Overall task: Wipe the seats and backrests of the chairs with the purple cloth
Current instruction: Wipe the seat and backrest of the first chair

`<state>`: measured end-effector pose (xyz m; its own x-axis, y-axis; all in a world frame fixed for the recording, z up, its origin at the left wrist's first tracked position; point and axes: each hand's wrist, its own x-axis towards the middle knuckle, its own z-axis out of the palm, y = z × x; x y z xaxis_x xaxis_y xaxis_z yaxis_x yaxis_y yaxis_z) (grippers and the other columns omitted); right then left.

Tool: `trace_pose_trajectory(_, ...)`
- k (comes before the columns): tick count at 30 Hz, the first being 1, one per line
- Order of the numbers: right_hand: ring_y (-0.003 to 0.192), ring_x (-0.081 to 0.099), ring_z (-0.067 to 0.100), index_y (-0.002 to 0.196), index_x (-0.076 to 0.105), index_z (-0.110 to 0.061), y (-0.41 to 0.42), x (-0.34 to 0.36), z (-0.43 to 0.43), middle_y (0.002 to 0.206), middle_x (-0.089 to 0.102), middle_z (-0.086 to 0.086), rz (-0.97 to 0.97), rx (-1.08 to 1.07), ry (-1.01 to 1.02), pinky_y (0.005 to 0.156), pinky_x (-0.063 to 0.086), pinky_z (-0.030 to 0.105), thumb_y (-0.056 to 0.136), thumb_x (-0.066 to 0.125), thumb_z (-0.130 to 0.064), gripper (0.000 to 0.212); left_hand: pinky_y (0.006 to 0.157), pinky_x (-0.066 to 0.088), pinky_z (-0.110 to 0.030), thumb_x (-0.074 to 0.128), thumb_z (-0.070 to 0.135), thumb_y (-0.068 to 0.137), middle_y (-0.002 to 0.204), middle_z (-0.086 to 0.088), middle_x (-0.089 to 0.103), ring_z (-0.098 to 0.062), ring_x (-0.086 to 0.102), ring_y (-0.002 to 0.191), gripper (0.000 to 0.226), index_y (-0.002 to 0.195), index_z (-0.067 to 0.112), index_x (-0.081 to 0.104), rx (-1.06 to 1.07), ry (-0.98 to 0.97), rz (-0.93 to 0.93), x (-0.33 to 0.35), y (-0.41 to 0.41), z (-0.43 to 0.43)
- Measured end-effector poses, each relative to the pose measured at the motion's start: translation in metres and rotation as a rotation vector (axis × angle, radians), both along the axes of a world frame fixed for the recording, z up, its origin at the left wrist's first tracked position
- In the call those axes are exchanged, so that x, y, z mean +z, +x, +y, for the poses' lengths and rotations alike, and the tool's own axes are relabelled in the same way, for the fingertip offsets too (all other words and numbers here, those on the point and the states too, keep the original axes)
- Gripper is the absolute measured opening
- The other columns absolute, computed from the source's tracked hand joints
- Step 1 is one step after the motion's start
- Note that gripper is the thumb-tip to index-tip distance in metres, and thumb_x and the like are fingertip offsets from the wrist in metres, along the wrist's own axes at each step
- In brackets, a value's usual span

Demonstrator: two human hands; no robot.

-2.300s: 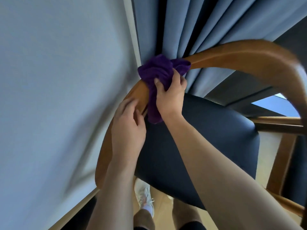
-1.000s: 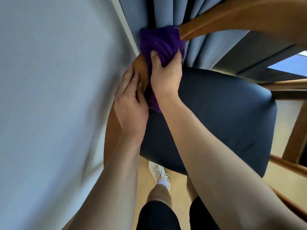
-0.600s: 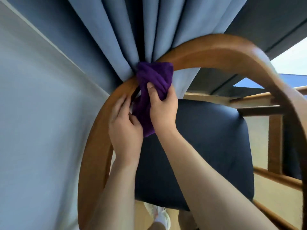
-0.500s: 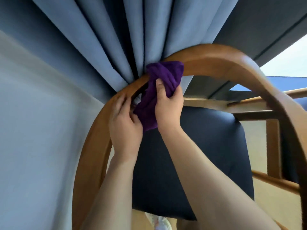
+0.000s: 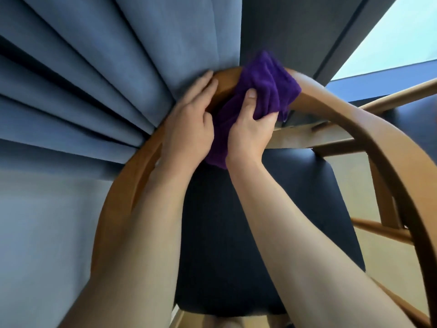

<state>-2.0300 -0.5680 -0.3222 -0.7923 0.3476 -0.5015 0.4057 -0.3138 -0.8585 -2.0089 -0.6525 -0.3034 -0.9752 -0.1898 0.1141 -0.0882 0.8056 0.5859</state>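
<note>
A wooden chair with a curved backrest rail and a dark blue padded seat stands below me. The purple cloth is draped over the top of the rail. My right hand grips the cloth, thumb on top, and presses it against the rail. My left hand lies just left of it, its fingers laid over the bare wood of the rail and touching the curtain behind. The cloth's lower end hangs between my two hands.
Blue-grey pleated curtains hang right behind the backrest. A pale wall fills the left. A bright window shows at upper right. Wooden rails of a second chair lie to the right, over a light floor.
My right hand has slid the cloth rightward along the top of the curved rail. My left hand followed along the rail, and my view tilted up toward the curtain.
</note>
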Motion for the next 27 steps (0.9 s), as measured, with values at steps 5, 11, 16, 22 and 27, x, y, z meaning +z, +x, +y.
trace_pose_trajectory(5, 0.121, 0.055, 0.015, 0.138, 0.045, -0.019, -0.002, -0.002, -0.025, 0.132, 0.06, 0.0, -0.007, -0.072, -0.057, 0.107, 0.041, 0.033, 0.099, 0.057, -0.039, 0.046, 0.118, 0.031, -0.024, 0.035, -0.019, 0.085, 0.147, 0.0, 0.051, -0.011, 0.043, 0.138, 0.062, 0.136, 0.008, 0.058, -0.05, 0.064, 0.003, 0.002, -0.013, -0.005)
trace_pose_trajectory(11, 0.108, 0.061, 0.015, 0.121, 0.058, -0.013, 0.015, -0.011, -0.027, 0.113, 0.066, 0.001, -0.037, 0.043, -0.108, 0.099, 0.048, 0.033, 0.098, 0.061, -0.024, 0.025, 0.117, 0.032, -0.022, 0.034, -0.021, 0.082, 0.145, 0.003, 0.052, -0.006, 0.044, 0.136, 0.067, 0.134, 0.01, 0.06, -0.115, 0.115, -0.057, 0.01, -0.017, -0.015)
trace_pose_trajectory(16, 0.101, 0.057, 0.006, 0.131, 0.052, -0.021, -0.016, 0.0, -0.007, 0.118, 0.062, -0.005, -0.012, -0.265, -0.018, 0.079, 0.043, 0.009, 0.098, 0.058, -0.038, 0.037, 0.116, 0.033, -0.024, 0.033, -0.022, 0.077, 0.143, 0.002, 0.053, -0.009, 0.045, 0.136, 0.069, 0.132, 0.009, 0.062, -0.146, 0.109, -0.038, 0.008, -0.018, -0.018)
trace_pose_trajectory(22, 0.116, 0.057, 0.027, 0.123, 0.057, -0.004, 0.005, -0.006, -0.028, 0.121, 0.063, 0.015, 0.017, -0.065, 0.113, 0.104, 0.042, 0.043, 0.098, 0.06, -0.017, 0.029, 0.114, 0.037, -0.028, 0.038, -0.016, 0.077, 0.14, 0.002, 0.056, -0.015, 0.049, 0.133, 0.066, 0.131, 0.012, 0.064, -0.204, -0.02, 0.015, 0.011, -0.021, -0.02)
trace_pose_trajectory(27, 0.129, 0.05, 0.023, 0.136, 0.05, -0.005, -0.011, -0.006, -0.015, 0.137, 0.055, 0.011, 0.077, -0.272, 0.224, 0.111, 0.036, 0.041, 0.097, 0.062, -0.02, 0.044, 0.11, 0.037, -0.023, 0.045, -0.004, 0.094, 0.144, 0.0, 0.053, -0.019, 0.051, 0.132, 0.047, 0.136, 0.012, 0.059, -0.339, -0.183, 0.082, 0.008, -0.02, -0.034)
